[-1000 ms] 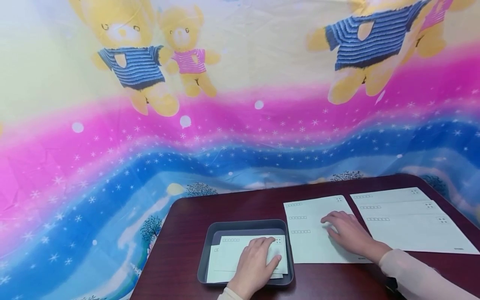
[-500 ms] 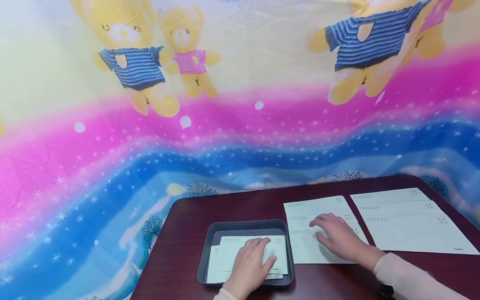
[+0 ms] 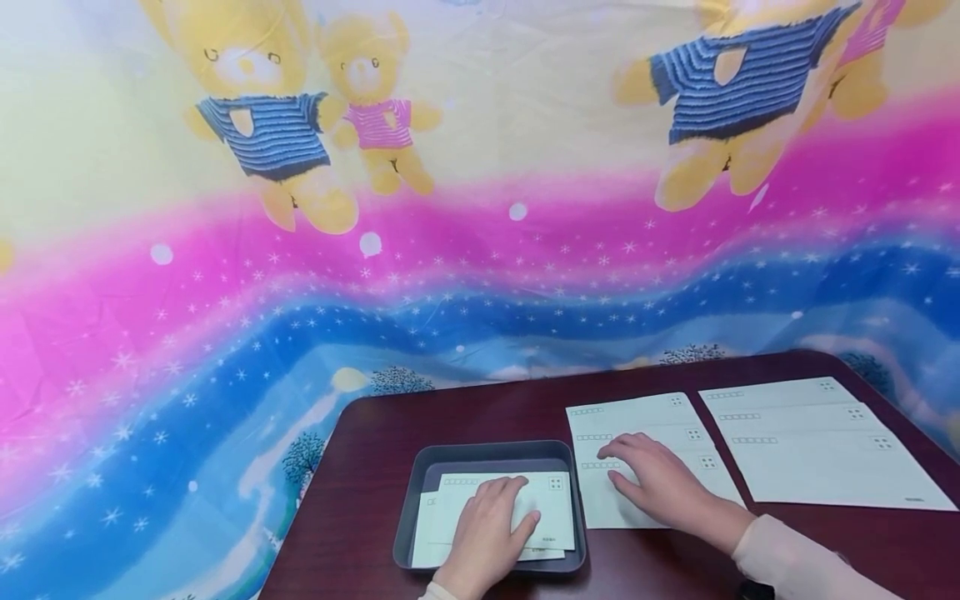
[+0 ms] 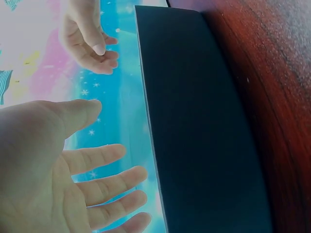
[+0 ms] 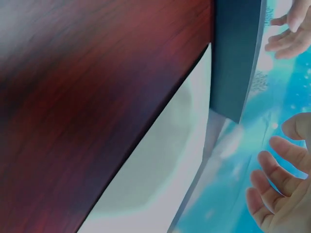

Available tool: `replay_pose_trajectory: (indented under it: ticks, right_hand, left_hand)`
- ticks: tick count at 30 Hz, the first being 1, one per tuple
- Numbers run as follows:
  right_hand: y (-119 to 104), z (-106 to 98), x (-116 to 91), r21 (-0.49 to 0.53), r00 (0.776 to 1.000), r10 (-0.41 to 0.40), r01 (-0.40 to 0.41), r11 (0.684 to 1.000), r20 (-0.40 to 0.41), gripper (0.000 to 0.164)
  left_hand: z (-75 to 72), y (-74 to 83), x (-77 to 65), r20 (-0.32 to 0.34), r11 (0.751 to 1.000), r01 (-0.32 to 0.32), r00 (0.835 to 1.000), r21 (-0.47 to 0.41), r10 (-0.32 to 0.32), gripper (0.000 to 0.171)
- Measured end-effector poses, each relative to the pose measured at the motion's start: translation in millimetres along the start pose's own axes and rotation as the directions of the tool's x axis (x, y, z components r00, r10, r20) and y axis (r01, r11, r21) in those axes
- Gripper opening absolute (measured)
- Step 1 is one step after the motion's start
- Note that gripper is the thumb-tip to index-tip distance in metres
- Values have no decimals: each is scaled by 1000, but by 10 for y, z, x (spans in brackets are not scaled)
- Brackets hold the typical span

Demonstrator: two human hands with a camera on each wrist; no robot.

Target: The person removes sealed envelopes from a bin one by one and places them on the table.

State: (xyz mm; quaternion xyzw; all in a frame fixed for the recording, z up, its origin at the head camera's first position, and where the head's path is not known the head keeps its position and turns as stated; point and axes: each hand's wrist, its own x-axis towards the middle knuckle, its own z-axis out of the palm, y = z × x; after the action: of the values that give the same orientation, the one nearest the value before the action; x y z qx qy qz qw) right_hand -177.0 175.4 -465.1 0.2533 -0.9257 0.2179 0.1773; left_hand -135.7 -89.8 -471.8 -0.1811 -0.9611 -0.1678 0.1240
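Note:
My left hand (image 3: pixel 486 529) hovers over a grey tray (image 3: pixel 491 452) that holds several white envelopes (image 3: pixel 551 517), loosely stacked with offset edges. In the left wrist view its fingers are spread and relaxed above the tray's dark wall (image 4: pixel 199 116), holding nothing. My right hand (image 3: pixel 667 483) hangs over a column of overlapping white envelopes (image 3: pixel 637 417) to the right of the tray. The right wrist view shows its fingers loosely bent and apart from the paper (image 5: pixel 165 145), with nothing in them. The right hand hides part of the lowest envelope.
Another column of overlapping envelopes (image 3: pixel 832 467) lies at the right side of the dark red-brown table (image 3: pixel 360 500). Behind the table hangs a cloth (image 3: pixel 480 250) printed with teddy bears and snowflakes.
My right hand has drifted left across the middle envelopes, uncovering their right-hand printed boxes. My left hand has shifted slightly left and toward me. The envelopes stay in place.

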Motion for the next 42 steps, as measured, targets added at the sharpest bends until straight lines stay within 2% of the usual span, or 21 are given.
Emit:
replay_pose_trajectory:
  ticks: [13, 27, 31, 37, 42]
  right_hand:
    - [-212, 157, -32, 112, 998, 64, -64, 992, 5, 23]
    - [-398, 234, -3, 128, 999, 5, -10, 992, 38, 22]
    - [-436, 249, 13, 129, 998, -12, 4, 992, 59, 27]
    - [-497, 272, 50, 120, 996, -45, 35, 992, 77, 25]
    - [-545, 290, 81, 124, 990, -46, 30, 992, 131, 27]
  left_hand:
    - [-42, -59, -20, -17, 1000, 18, 1000, -11, -19, 43]
    - [-102, -158, -32, -44, 997, 69, 997, -18, -70, 44]
    - [-99, -184, -44, -49, 997, 68, 996, -18, -69, 44]
    - [-105, -232, -60, -74, 998, 59, 995, -11, -59, 44]
    - [-102, -277, -71, -79, 999, 51, 996, -8, -52, 44]
